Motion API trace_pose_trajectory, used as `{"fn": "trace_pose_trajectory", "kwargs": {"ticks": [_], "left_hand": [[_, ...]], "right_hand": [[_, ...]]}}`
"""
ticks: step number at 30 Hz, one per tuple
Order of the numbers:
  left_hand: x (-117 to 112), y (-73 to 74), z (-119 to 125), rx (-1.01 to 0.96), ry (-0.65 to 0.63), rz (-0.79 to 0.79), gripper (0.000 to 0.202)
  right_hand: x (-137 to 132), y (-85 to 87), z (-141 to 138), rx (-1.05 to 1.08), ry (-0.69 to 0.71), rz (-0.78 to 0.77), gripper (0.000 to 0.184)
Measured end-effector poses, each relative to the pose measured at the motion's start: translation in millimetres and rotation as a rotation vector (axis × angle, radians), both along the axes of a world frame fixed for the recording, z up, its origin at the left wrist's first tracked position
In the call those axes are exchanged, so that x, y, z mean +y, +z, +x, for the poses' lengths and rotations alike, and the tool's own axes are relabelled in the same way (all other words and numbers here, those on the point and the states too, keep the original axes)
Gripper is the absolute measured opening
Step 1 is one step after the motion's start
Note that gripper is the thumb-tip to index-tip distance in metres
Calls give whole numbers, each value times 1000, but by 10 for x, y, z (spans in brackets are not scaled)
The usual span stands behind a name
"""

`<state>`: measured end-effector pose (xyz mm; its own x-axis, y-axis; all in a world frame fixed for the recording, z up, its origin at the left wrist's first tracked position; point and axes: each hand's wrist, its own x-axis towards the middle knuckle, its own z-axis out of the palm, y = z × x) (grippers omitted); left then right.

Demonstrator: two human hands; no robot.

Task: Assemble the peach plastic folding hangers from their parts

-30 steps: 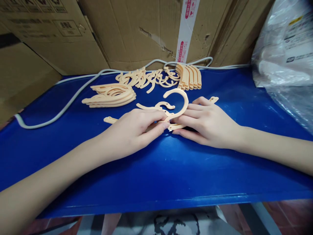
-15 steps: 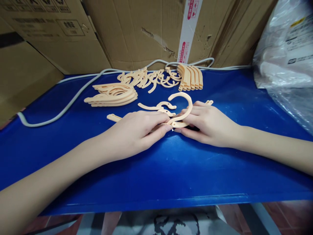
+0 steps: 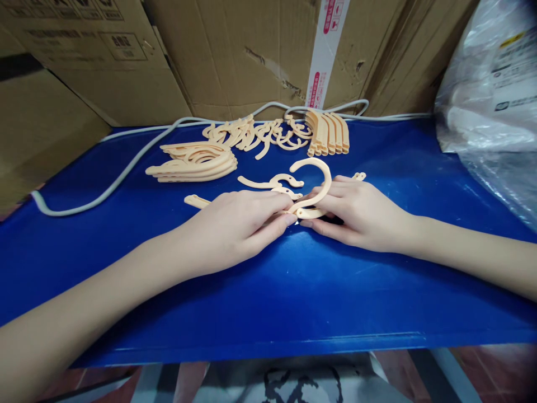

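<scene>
A cream plastic clothes hanger [image 3: 325, 182] is gripped between both hands over the blue table, its hook curving up and to the left. My left hand [image 3: 239, 224] is closed around the left side, and an arm end sticks out past the knuckles. On the other side my right hand [image 3: 354, 215] is closed on the right arm, whose tip shows beyond the fingers. The middle joint lies between my thumbs, partly covered by the fingers. Just behind my left fingers rests a loose hook piece [image 3: 260, 183], with another partly hidden by that hand.
Behind are a stack of hanger parts [image 3: 193, 163], a pile of loose hooks [image 3: 255, 134] and a row of curved arms [image 3: 329, 133]. A white cable [image 3: 126, 173] runs along the back before cardboard boxes [image 3: 243, 56]. Plastic-wrapped goods [image 3: 482, 95] stand at the right.
</scene>
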<state>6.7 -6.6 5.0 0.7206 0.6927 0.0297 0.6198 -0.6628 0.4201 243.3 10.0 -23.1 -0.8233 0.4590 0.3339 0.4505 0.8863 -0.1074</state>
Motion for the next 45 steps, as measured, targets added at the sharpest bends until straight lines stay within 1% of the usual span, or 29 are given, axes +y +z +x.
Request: {"fn": "trace_pose_trajectory", "kwargs": {"ticks": [17,26,33,45], "left_hand": [[-6,10,6,53,7,31,30],[-15,-10,9,68,4,48,29],[-23,-9,6,70,7,61,27],[-22,-24,7,100,1,70,23]], "right_hand": [[4,-15,4,-7,-13,26,25],[1,0,-4,3,-2,35,24],[2,-7,3,3,-7,31,27],[10,-22,3,6,-1,42,19]]}}
